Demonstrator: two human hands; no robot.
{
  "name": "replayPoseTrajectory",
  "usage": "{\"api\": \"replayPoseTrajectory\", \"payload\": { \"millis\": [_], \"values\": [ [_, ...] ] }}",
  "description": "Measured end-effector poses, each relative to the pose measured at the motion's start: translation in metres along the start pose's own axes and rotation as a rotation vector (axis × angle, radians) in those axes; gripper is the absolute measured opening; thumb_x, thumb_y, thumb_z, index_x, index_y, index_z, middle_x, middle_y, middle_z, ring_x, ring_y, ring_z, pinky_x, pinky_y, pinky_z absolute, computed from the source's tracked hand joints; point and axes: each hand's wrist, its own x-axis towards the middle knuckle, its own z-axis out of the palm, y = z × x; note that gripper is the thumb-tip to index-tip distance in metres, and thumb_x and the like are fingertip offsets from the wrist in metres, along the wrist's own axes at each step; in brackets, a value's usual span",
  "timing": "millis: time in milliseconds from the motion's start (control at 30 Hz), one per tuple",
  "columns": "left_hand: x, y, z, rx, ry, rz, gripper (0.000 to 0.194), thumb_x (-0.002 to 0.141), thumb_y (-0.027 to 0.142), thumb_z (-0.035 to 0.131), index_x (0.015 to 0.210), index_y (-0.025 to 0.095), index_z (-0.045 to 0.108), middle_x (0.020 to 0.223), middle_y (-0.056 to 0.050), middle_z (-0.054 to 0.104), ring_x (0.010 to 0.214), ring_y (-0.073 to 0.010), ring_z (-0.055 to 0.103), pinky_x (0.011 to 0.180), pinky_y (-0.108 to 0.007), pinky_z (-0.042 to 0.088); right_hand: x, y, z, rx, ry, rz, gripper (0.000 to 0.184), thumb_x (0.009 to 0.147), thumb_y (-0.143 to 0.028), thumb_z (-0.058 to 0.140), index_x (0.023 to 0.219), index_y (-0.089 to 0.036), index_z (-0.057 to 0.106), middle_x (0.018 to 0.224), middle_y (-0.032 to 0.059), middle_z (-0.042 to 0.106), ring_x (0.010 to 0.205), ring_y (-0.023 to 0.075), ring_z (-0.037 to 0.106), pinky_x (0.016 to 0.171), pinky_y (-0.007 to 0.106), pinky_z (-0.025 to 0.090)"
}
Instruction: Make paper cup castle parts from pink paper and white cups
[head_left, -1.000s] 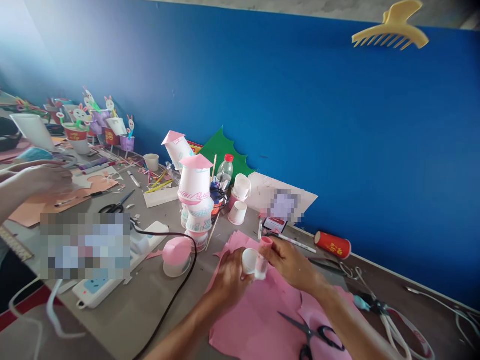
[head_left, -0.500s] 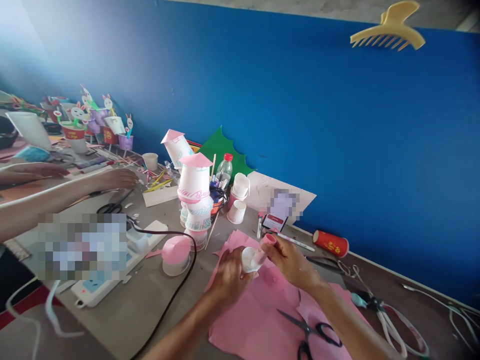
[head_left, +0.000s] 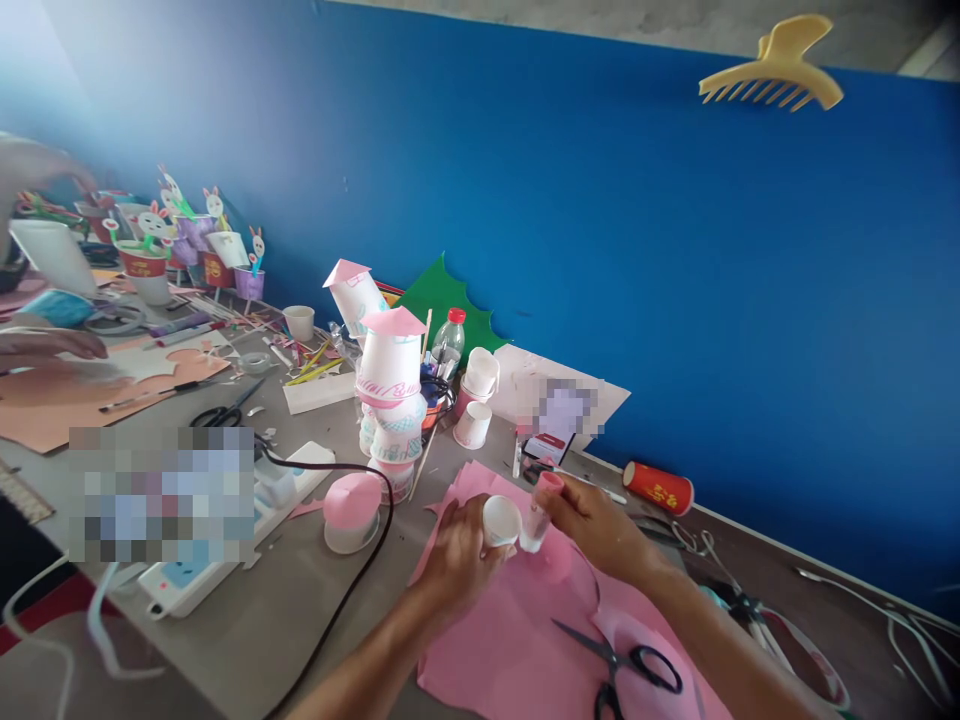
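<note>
My left hand [head_left: 457,555] is wrapped around a small white paper cup [head_left: 502,520], its open mouth turned toward me. To the right of the cup, my right hand [head_left: 600,525] grips the pink end of a clear glue stick [head_left: 535,522], whose pale tip points down. A small gap separates the glue stick from the cup. Both hands are above pink paper sheets [head_left: 480,630], where black-handled scissors [head_left: 613,660] lie with blades parted.
Left of my hands stand a paper-cup tower [head_left: 391,400] and a pink-topped cup [head_left: 351,512]. A black cable [head_left: 337,610] crosses the table beside a power strip [head_left: 180,575]. A red cup [head_left: 658,488] lies at right. Another person's hand [head_left: 52,345] rests on orange paper.
My right hand has drawn the glue stick away from the cup, to the right. My left hand stays nearly in place. The other person's arms have pulled back leftward, one now raised.
</note>
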Motion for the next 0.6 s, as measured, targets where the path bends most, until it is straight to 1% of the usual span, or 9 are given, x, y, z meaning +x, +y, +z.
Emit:
{"api": "replayPoseTrajectory", "payload": {
  "millis": [67, 133, 233, 300, 367, 433, 467, 500, 600],
  "values": [
    [0.000, -0.001, 0.002, 0.002, 0.006, -0.009, 0.041, 0.074, 0.020, 0.062, 0.112, 0.016, 0.047, 0.098, -0.010, 0.068, 0.090, -0.0272, 0.062, 0.094, -0.054, 0.043, 0.004, 0.002, 0.001, 0.060, 0.070, 0.009, 0.037, 0.091, -0.050, 0.040, 0.069, -0.021, 0.048, 0.058, -0.0035, 0.047, 0.054, 0.0115, 0.040, 0.047, 0.023, 0.032],
    [0.000, 0.000, 0.001, -0.004, -0.002, -0.024, 0.041, 0.073, 0.019, 0.062, 0.111, 0.017, 0.048, 0.095, -0.008, 0.068, 0.087, -0.0268, 0.063, 0.091, -0.052, 0.045, 0.008, 0.003, 0.003, 0.078, 0.117, 0.006, 0.037, 0.091, -0.050, 0.038, 0.070, -0.021, 0.047, 0.057, -0.0039, 0.046, 0.053, 0.0116, 0.040, 0.048, 0.023, 0.033],
    [0.001, 0.004, -0.003, -0.010, -0.018, -0.044, 0.038, 0.072, 0.018, 0.062, 0.109, 0.018, 0.051, 0.095, -0.007, 0.068, 0.087, -0.0267, 0.063, 0.087, -0.049, 0.048, 0.012, 0.000, 0.007, 0.030, 0.097, -0.040, 0.036, 0.091, -0.048, 0.040, 0.069, -0.021, 0.049, 0.058, -0.0028, 0.051, 0.054, 0.0126, 0.043, 0.050, 0.024, 0.034],
    [0.001, 0.005, -0.005, -0.005, -0.022, -0.045, 0.037, 0.072, 0.018, 0.062, 0.108, 0.018, 0.052, 0.096, -0.008, 0.068, 0.089, -0.0278, 0.063, 0.087, -0.050, 0.048, 0.010, 0.000, 0.007, -0.053, 0.077, -0.072, 0.033, 0.091, -0.045, 0.041, 0.071, -0.021, 0.052, 0.061, -0.0011, 0.056, 0.055, 0.0137, 0.047, 0.052, 0.024, 0.034],
    [0.001, 0.004, -0.005, 0.002, -0.019, -0.036, 0.037, 0.073, 0.019, 0.062, 0.108, 0.017, 0.052, 0.096, -0.009, 0.068, 0.089, -0.0281, 0.063, 0.087, -0.050, 0.048, 0.007, 0.003, 0.006, -0.208, 0.075, -0.083, 0.028, 0.089, -0.042, 0.045, 0.074, -0.021, 0.054, 0.062, 0.0006, 0.058, 0.057, 0.0156, 0.050, 0.052, 0.025, 0.033],
    [0.000, 0.002, -0.002, 0.010, -0.004, -0.027, 0.038, 0.073, 0.021, 0.061, 0.110, 0.017, 0.052, 0.094, -0.009, 0.068, 0.088, -0.0275, 0.063, 0.088, -0.050, 0.048, 0.004, 0.009, 0.003, -0.340, 0.080, -0.071, 0.024, 0.087, -0.040, 0.048, 0.073, -0.021, 0.055, 0.063, 0.0018, 0.058, 0.058, 0.0171, 0.051, 0.052, 0.025, 0.031],
    [0.000, 0.000, -0.001, 0.015, 0.009, -0.021, 0.039, 0.073, 0.021, 0.061, 0.111, 0.017, 0.051, 0.094, -0.009, 0.068, 0.089, -0.0273, 0.063, 0.090, -0.050, 0.047, 0.003, 0.012, 0.001, -0.348, 0.080, -0.054, 0.024, 0.087, -0.040, 0.048, 0.073, -0.021, 0.055, 0.062, 0.0018, 0.058, 0.057, 0.0171, 0.051, 0.052, 0.025, 0.031],
    [-0.001, -0.002, 0.001, 0.019, 0.022, -0.014, 0.040, 0.073, 0.022, 0.061, 0.112, 0.017, 0.051, 0.095, -0.009, 0.068, 0.090, -0.0272, 0.063, 0.092, -0.050, 0.046, 0.003, 0.014, 0.000, -0.308, 0.079, -0.029, 0.025, 0.088, -0.040, 0.047, 0.073, -0.021, 0.055, 0.062, 0.0013, 0.058, 0.056, 0.0165, 0.051, 0.052, 0.025, 0.031],
    [-0.001, -0.004, 0.003, 0.022, 0.040, 0.002, 0.044, 0.073, 0.023, 0.062, 0.115, 0.017, 0.050, 0.098, -0.010, 0.068, 0.092, -0.0275, 0.063, 0.092, -0.050, 0.047, 0.005, 0.015, -0.002, -0.038, 0.108, 0.007, 0.033, 0.091, -0.045, 0.039, 0.075, -0.020, 0.053, 0.059, -0.0018, 0.055, 0.052, 0.0135, 0.047, 0.052, 0.024, 0.033]
  ]
}}
